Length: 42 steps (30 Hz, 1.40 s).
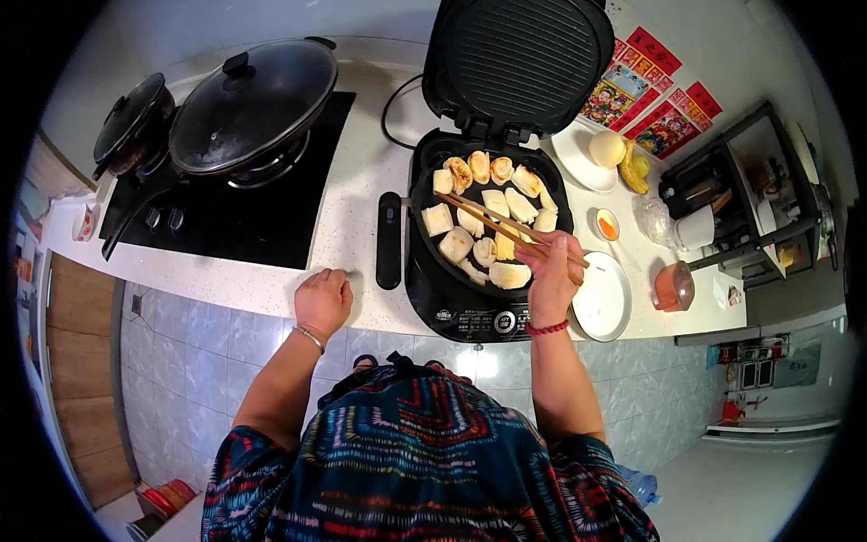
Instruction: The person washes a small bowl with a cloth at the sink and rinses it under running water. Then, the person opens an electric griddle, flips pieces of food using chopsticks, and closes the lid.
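Note:
My right hand point(553, 271) grips a pair of wooden chopsticks point(492, 215) over the open electric griddle point(452, 307). Their tips reach the upper left of the pan, near a pale bun piece point(443, 182). Several dough pieces lie in the black pan; a few at the top, such as this bun slice point(479, 166), are browned, while most look pale. Whether the tips touch a piece, I cannot tell. My left hand point(323, 301) rests curled on the counter edge, left of the griddle's handle point(389, 240); what its fingers hold, if anything, is hidden.
The griddle's ribbed lid point(519, 68) stands raised. At left, a lidded wok point(253, 108) and a smaller pot point(135, 122) sit on the black stove point(298, 217). Rightward are a white plate point(602, 298), a spoon point(608, 224), bananas point(631, 170) and an orange-red container point(673, 287).

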Each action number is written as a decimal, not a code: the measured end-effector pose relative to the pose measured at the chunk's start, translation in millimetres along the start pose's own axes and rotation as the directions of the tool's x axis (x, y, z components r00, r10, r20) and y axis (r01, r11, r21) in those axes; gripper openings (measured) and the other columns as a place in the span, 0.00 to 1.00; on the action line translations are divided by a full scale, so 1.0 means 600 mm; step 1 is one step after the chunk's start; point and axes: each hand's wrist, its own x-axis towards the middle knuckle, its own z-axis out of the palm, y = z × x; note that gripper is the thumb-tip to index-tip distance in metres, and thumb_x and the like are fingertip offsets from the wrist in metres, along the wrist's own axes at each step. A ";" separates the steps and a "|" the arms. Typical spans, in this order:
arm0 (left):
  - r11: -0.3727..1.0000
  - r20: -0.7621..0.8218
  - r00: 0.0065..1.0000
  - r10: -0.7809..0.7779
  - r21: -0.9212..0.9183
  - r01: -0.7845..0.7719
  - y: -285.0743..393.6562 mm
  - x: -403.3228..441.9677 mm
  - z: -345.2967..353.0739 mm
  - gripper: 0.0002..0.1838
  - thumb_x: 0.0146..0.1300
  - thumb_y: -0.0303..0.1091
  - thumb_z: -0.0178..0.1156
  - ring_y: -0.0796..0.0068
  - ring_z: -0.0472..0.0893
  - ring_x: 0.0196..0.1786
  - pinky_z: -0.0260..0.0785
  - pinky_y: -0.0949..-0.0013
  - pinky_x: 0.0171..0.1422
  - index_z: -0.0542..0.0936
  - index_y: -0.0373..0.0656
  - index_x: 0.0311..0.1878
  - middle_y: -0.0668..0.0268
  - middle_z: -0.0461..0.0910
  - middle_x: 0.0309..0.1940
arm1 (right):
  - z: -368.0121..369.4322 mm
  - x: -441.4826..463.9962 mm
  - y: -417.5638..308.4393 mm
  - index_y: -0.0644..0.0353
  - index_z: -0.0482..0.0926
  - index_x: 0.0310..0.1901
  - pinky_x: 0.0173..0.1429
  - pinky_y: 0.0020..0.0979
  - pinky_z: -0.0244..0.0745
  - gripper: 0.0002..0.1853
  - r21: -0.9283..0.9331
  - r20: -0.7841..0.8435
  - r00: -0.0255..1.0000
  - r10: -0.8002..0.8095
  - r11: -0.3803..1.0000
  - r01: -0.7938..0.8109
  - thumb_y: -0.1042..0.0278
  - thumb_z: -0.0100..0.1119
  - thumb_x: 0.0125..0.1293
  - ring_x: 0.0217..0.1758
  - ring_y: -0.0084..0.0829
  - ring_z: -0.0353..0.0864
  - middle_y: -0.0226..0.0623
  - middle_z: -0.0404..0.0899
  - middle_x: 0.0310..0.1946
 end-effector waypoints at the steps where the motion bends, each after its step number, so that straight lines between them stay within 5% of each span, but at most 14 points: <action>1: 1.000 0.004 1.000 -0.003 0.001 0.003 0.003 0.001 -0.002 0.06 0.51 0.34 0.54 0.61 0.75 0.27 0.69 0.62 0.32 0.74 0.43 0.23 0.61 0.75 0.22 | 0.005 -0.001 0.002 0.68 0.69 0.36 0.36 0.29 0.79 0.13 0.024 -0.027 0.999 0.029 0.999 -0.029 0.63 0.43 0.67 0.31 0.35 0.80 0.44 0.74 0.33; 7: 0.998 0.070 0.998 0.008 0.055 -0.012 0.015 0.008 -0.019 0.03 0.48 0.29 0.56 0.59 0.75 0.26 0.69 0.62 0.32 0.73 0.42 0.26 0.60 0.74 0.22 | 0.013 -0.001 0.005 0.69 0.70 0.36 0.36 0.28 0.79 0.12 0.040 -0.050 0.999 0.008 0.999 -0.006 0.66 0.44 0.67 0.31 0.34 0.80 0.43 0.74 0.34; 10: 0.999 0.052 0.999 -0.005 0.035 0.003 0.010 0.005 -0.011 0.03 0.48 0.29 0.56 0.59 0.75 0.26 0.69 0.61 0.32 0.73 0.42 0.25 0.60 0.74 0.22 | 0.010 -0.006 -0.005 0.69 0.70 0.36 0.37 0.29 0.78 0.11 -0.102 0.035 0.996 -0.076 0.992 0.079 0.67 0.43 0.67 0.32 0.34 0.79 0.44 0.74 0.34; 12: 1.000 0.038 0.999 -0.006 0.024 0.005 0.002 0.002 -0.003 0.04 0.50 0.32 0.54 0.60 0.75 0.27 0.69 0.62 0.32 0.73 0.43 0.25 0.60 0.74 0.22 | 0.007 -0.006 -0.006 0.68 0.72 0.33 0.40 0.28 0.76 0.09 -0.358 0.254 0.898 -0.359 0.828 0.433 0.72 0.45 0.65 0.36 0.32 0.77 0.42 0.74 0.35; 17: 1.000 0.023 1.000 0.008 0.023 -0.008 -0.004 -0.002 0.003 0.03 0.48 0.31 0.55 0.61 0.76 0.27 0.69 0.63 0.32 0.72 0.44 0.25 0.62 0.74 0.23 | 0.031 -0.027 -0.041 0.62 0.76 0.31 0.40 0.27 0.70 0.03 -0.447 0.414 0.833 -0.366 0.716 0.537 0.75 0.53 0.58 0.37 0.34 0.75 0.41 0.75 0.33; 23: 1.000 0.028 1.000 -0.003 0.021 0.002 -0.003 -0.001 0.002 0.03 0.48 0.31 0.55 0.61 0.76 0.27 0.69 0.63 0.32 0.72 0.43 0.24 0.61 0.74 0.23 | 0.030 -0.022 -0.047 0.63 0.76 0.31 0.40 0.27 0.70 0.02 -0.358 0.355 0.872 -0.337 0.812 0.460 0.75 0.54 0.58 0.35 0.34 0.75 0.42 0.76 0.32; 30: 1.000 0.000 1.000 0.017 0.004 -0.017 -0.002 -0.001 0.000 0.03 0.48 0.30 0.55 0.61 0.75 0.27 0.69 0.63 0.32 0.72 0.43 0.25 0.61 0.74 0.22 | 0.035 -0.001 -0.027 0.65 0.75 0.31 0.40 0.26 0.69 0.03 -0.405 0.421 0.821 -0.385 0.731 0.550 0.76 0.52 0.59 0.36 0.32 0.75 0.41 0.76 0.32; 32: 1.000 0.002 1.000 0.020 0.004 -0.020 -0.003 -0.003 0.000 0.03 0.47 0.30 0.55 0.61 0.75 0.27 0.69 0.63 0.32 0.72 0.43 0.25 0.61 0.74 0.23 | 0.020 0.002 -0.022 0.65 0.75 0.32 0.41 0.27 0.70 0.04 -0.297 0.281 0.888 -0.364 0.847 0.441 0.75 0.52 0.60 0.37 0.30 0.74 0.41 0.76 0.33; 34: 1.000 -0.010 1.000 0.005 0.001 -0.005 -0.002 -0.001 0.001 0.05 0.50 0.33 0.54 0.60 0.75 0.26 0.69 0.63 0.31 0.73 0.43 0.24 0.61 0.74 0.22 | 0.007 0.000 -0.045 0.67 0.73 0.34 0.37 0.28 0.76 0.09 -0.077 0.118 0.990 -0.071 0.994 0.081 0.71 0.46 0.65 0.34 0.30 0.77 0.40 0.76 0.34; 37: 0.996 0.074 0.997 -0.038 0.083 0.032 0.012 0.008 -0.011 0.11 0.55 0.38 0.52 0.59 0.75 0.26 0.68 0.61 0.31 0.75 0.44 0.21 0.60 0.74 0.21 | -0.032 0.007 -0.055 0.65 0.69 0.37 0.32 0.30 0.78 0.11 -0.003 -0.019 0.995 0.098 0.995 -0.098 0.64 0.41 0.68 0.27 0.33 0.79 0.42 0.75 0.33; 40: 0.997 0.052 0.998 -0.039 0.062 0.036 0.014 0.008 -0.012 0.17 0.58 0.42 0.49 0.58 0.75 0.26 0.67 0.60 0.31 0.76 0.44 0.19 0.60 0.75 0.21 | -0.061 0.005 -0.038 0.64 0.68 0.38 0.31 0.30 0.78 0.11 0.136 0.039 0.979 0.201 0.969 -0.204 0.64 0.42 0.68 0.27 0.34 0.79 0.42 0.75 0.34; 42: 0.998 0.055 0.998 -0.006 0.061 0.002 0.009 0.006 -0.010 0.09 0.53 0.36 0.52 0.58 0.75 0.26 0.68 0.60 0.31 0.74 0.43 0.22 0.60 0.74 0.22 | -0.060 -0.001 -0.030 0.63 0.68 0.37 0.30 0.31 0.78 0.11 0.140 0.032 0.968 0.247 0.958 -0.249 0.63 0.42 0.68 0.27 0.34 0.79 0.43 0.75 0.34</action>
